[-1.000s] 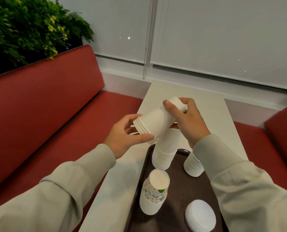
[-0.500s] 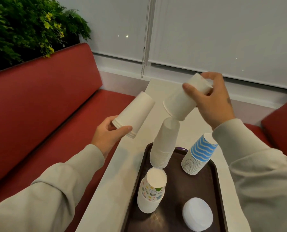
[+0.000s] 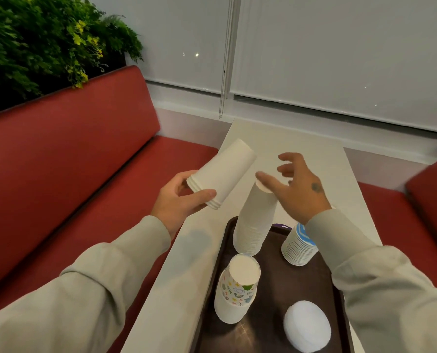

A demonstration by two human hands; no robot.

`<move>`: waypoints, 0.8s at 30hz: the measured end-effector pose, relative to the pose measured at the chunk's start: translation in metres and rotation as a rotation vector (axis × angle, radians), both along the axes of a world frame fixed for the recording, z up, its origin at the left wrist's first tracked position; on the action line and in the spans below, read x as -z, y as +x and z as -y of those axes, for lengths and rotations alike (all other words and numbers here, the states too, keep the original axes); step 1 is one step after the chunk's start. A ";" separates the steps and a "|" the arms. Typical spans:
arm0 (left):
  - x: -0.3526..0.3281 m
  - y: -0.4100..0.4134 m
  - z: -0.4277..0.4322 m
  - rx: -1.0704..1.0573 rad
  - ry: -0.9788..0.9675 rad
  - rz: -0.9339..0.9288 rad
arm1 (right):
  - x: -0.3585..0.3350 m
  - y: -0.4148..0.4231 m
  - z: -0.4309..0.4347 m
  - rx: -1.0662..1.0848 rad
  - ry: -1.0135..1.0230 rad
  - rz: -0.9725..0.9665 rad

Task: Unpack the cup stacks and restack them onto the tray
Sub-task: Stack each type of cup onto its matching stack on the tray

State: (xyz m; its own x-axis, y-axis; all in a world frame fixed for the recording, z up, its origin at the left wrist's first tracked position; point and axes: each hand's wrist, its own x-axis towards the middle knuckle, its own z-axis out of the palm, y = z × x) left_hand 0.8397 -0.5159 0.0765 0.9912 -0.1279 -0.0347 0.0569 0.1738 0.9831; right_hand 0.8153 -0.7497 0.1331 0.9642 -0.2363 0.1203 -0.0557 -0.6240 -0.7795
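My left hand [image 3: 180, 201] grips a short stack of plain white cups [image 3: 221, 174], tilted, rims toward my palm, above the table's left edge. My right hand [image 3: 297, 186] hovers open, fingers spread, just over the top of the tall upside-down white cup stack [image 3: 254, 225] at the far end of the dark brown tray [image 3: 273, 296]. On the tray also stand a blue-striped stack [image 3: 298, 247], partly behind my right sleeve, a stack topped by a colourfully printed cup [image 3: 237, 289], and a low white stack [image 3: 306, 324] near the front.
The tray lies on a narrow white table [image 3: 288, 141] that runs to the window wall. Red bench seats [image 3: 67, 159] flank it on both sides. A green plant [image 3: 41, 39] stands behind the left bench back.
My right hand brought its white cup down onto the tall stack and let go; it now hovers open above it. My left hand keeps holding its stack, slightly higher and nearer the middle.
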 end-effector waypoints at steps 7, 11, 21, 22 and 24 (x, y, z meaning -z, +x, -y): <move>-0.009 -0.004 0.011 0.061 0.043 0.067 | -0.031 0.001 -0.023 -0.077 0.213 0.044; -0.015 -0.009 0.014 0.076 0.057 0.097 | -0.028 0.006 -0.026 -0.049 0.222 0.060; -0.016 -0.009 0.010 0.106 0.029 0.052 | -0.030 0.012 -0.016 -0.026 0.344 0.103; -0.014 -0.007 0.007 0.097 0.028 0.044 | -0.033 0.014 -0.011 -0.002 0.386 0.140; -0.009 -0.005 0.000 0.066 0.017 0.030 | -0.044 0.017 0.003 0.049 0.407 0.217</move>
